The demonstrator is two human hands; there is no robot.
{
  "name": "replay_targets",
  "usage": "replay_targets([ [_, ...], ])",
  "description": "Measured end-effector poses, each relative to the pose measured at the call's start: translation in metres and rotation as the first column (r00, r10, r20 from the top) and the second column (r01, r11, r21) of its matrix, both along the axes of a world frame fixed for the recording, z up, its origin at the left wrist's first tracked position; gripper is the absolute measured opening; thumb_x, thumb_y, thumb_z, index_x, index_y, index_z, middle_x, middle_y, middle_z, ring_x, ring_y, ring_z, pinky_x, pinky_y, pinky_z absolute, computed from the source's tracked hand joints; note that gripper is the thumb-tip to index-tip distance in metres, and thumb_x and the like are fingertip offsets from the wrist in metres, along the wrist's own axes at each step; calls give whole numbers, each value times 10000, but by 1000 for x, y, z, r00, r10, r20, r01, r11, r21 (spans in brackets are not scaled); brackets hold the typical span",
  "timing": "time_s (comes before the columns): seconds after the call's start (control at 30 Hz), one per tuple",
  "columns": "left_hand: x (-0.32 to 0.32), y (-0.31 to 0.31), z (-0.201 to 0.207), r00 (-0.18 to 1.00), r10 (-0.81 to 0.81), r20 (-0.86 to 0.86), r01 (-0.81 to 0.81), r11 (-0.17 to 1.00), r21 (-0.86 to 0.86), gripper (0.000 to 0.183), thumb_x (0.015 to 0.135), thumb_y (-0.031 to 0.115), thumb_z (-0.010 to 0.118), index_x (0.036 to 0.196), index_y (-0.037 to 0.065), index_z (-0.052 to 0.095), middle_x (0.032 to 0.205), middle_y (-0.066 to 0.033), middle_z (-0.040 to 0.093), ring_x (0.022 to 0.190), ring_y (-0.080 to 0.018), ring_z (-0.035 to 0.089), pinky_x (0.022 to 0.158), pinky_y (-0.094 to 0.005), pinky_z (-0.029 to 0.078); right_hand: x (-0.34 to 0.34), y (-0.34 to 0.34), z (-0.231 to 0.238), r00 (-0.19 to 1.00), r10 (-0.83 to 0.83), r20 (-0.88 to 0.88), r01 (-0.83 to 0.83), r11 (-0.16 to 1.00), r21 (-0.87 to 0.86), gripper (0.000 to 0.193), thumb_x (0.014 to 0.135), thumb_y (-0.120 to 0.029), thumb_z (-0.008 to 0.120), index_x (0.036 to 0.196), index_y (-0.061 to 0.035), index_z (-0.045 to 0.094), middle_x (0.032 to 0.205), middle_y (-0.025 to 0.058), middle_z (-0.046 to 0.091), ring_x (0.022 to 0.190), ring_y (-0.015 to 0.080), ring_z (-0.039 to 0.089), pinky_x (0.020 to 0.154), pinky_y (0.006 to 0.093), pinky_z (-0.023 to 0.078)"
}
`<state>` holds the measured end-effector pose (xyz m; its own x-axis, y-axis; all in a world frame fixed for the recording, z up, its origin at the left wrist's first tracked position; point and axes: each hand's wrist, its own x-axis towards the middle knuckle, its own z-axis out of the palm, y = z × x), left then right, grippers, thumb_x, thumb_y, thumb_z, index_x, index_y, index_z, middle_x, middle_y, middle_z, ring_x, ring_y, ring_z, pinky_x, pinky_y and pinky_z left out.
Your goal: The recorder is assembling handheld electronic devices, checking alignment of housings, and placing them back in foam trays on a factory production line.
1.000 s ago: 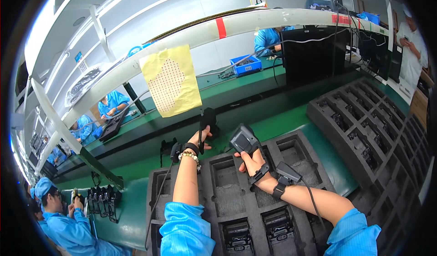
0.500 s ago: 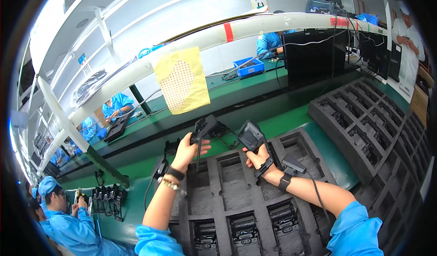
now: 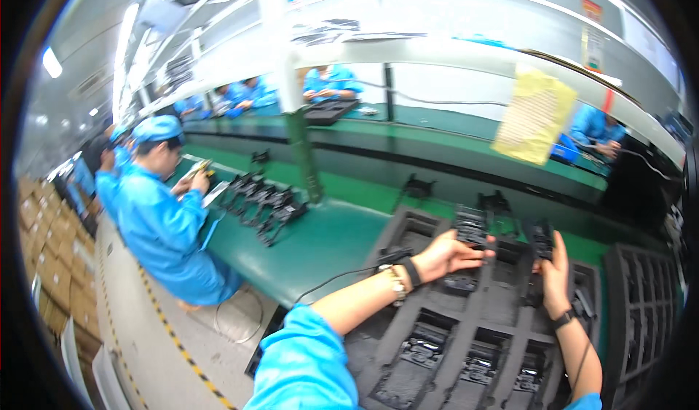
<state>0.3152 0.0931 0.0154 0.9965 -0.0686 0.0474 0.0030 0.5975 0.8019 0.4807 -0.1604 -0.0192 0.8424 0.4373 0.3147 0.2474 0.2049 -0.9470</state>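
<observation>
Lower right: left hand (image 3: pixel 455 255) grasps black unit (image 3: pixel 471 223) over grey foam tray (image 3: pixel 453 355); right hand (image 3: pixel 555 271) clasps dark device (image 3: pixel 540 241), its details lost to blur. Step, as judged: handling units above part-filled compartments; next move calls for steady wrists, clear of the dividers. Around: co-worker (image 3: pixel 156 206) at left; black frames (image 3: pixel 262 202) on green bench (image 3: pixel 342 229); wrist cable (image 3: pixel 331 285), mid-frame, could snag; second foam tray (image 3: pixel 641 306) at right edge

I note a green-topped bench (image 3: pixel 328 242). Clock read from view centre. Directly on it: black frame-like parts (image 3: pixel 268 205) in a row, nine o'clock; compartmented dark foam tray (image 3: pixel 464 339), between four and five; small black part (image 3: pixel 418 186), three o'clock.
</observation>
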Motion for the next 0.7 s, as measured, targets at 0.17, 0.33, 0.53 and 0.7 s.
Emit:
replay_targets([
  [0.17,8,6,-10,996,-90,-28,88,993,-73,502,890,-51,479,1380,47,429,1384,-126,532,1207,-305,578,1018,-432,489,4,18,20,989,123,-87,-118,991,60,592,863,108,450,1433,-24,361,1156,63,626,993,136,614,906,278,497],
  [0.33,3,9,-8,998,-50,-33,47,995,-92,517,905,-34,458,1409,58,393,1396,-151,518,1218,-315,568,1010,-451,491,-23,43,19,865,377,-331,-297,917,268,411,920,33,451,1324,-42,455,1222,94,596,1128,213,598,963,346,504],
  [0.53,1,11,-2,994,-91,-55,86,992,-94,475,996,303,466,1391,42,444,1361,-138,554,1200,-297,577,993,-442,489,-47,42,37,827,467,-314,-429,884,185,462,953,-61,474,1402,-57,364,1352,161,535,1165,285,598,923,366,535],
  [0.7,1,10,0,995,-91,-48,82,984,-160,565,1021,471,349,1413,70,423,1373,-183,528,1214,-338,556,1034,-457,456,-48,43,39,802,483,-351,-446,876,186,468,947,-79,470,1402,-59,361,1310,170,557,1167,308,592,929,395,523],
])
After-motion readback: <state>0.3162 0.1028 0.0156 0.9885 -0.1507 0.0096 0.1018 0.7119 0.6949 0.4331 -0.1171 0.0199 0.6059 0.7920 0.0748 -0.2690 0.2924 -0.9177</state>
